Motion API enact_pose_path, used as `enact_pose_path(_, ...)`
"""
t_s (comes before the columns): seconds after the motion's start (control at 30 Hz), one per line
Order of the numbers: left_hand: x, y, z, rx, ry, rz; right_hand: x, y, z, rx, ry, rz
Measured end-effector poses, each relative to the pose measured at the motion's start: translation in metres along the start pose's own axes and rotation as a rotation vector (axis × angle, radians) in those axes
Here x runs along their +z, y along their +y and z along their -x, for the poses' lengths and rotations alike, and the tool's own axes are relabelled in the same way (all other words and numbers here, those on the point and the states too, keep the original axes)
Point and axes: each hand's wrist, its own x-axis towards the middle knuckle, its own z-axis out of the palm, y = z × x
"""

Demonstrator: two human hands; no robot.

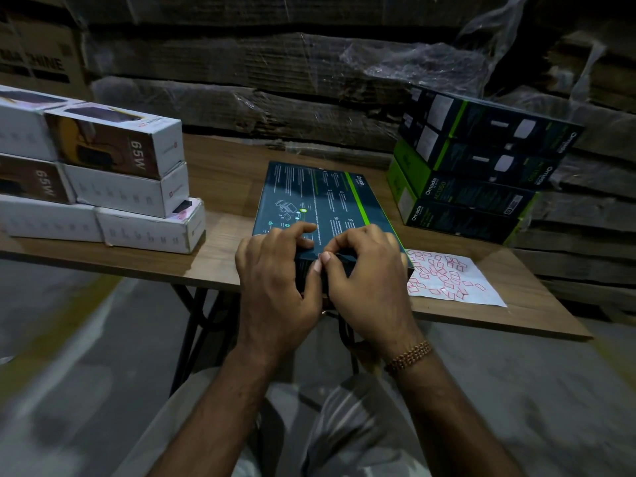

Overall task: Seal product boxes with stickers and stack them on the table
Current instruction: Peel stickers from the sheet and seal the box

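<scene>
The dark product box [327, 204] lies flat at the near edge of your worktop [227, 173], and a small sticker [320, 259] sits on its near end under both your thumbs. Your left hand [275, 280] and right hand [370, 280] curl over that end, fingers [303, 230] bent onto the top face, thumb tips touching as they press the sticker. The sticker sheet [451, 278] lies just right; sealed dark boxes [481, 170] are stacked behind it, white boxes [103, 177] far left.
</scene>
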Motion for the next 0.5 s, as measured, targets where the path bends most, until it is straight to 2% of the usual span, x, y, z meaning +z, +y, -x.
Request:
enact_pose_path(0.17, 0.0, -0.003, 0.001, 0.012, -0.012, 0.008, 0.002, -0.002, 0.0, 0.032, 0.05, -0.085)
enact_pose_path(0.33, 0.0, -0.006, 0.002, 0.049, 0.003, 0.017, 0.0, 0.008, 0.001, 0.048, 0.112, -0.302)
enact_pose_path(0.5, 0.004, -0.013, 0.004, 0.111, 0.026, -0.014, -0.002, 0.016, 0.012, -0.149, 0.136, -0.275)
